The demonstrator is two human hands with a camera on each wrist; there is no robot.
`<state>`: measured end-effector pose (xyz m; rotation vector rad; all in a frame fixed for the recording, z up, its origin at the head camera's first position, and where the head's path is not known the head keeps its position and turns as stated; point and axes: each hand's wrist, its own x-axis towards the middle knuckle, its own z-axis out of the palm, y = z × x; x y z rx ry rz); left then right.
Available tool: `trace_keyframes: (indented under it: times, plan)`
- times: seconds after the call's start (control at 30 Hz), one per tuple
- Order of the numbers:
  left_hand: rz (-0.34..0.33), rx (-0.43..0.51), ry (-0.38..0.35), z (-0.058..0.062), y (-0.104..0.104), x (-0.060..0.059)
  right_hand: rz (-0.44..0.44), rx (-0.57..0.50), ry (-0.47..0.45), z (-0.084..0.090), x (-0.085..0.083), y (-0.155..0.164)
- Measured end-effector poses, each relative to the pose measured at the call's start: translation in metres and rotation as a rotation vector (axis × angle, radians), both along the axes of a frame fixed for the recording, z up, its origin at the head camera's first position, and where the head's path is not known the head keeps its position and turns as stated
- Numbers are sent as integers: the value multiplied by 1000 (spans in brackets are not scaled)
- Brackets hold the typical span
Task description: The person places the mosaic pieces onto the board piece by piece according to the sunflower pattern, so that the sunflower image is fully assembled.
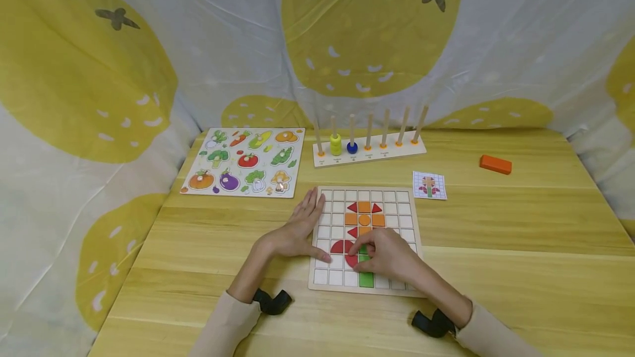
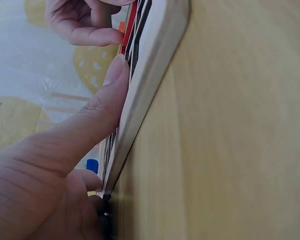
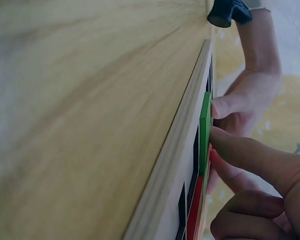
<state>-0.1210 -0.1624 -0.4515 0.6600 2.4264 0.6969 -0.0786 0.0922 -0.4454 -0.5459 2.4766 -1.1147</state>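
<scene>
A wooden grid board (image 1: 392,289) lies flat with orange, red and green pieces in its squares. My left hand (image 1: 295,236) rests along its left edge, fingers straight toward the far corner and thumb on the near squares. My right hand (image 1: 392,255) bends over the middle of the board. Its thumb and index finger pinch a red rounded piece (image 1: 351,261) beside the green squares (image 1: 366,280). Another red rounded piece (image 1: 337,247) sits just left of that. Orange squares (image 1: 364,207) and red triangles (image 1: 353,207) lie farther up. The right hand covers part of the board.
A small pattern card (image 1: 429,185) lies right of the board. Behind stand a peg rack (image 1: 369,156) with yellow and blue beads, and a vegetable puzzle board (image 1: 248,163) at the left. An orange block (image 1: 495,164) is at far right. A patterned curtain (image 1: 238,32) hangs behind.
</scene>
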Motion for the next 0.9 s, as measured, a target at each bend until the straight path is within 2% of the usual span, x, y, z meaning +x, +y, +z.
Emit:
trace_keyframes:
  times: [0.37,0.7,0.9]
  plan:
    - [5,-1,-9,1,0,0,-24,24,18,1,1,0]
    - [5,1,3,2,-1,1,17,-59,-11,-2,0,2]
    - [-1,-1,4,1,0,1,9,-55,-13,-3,1,3]
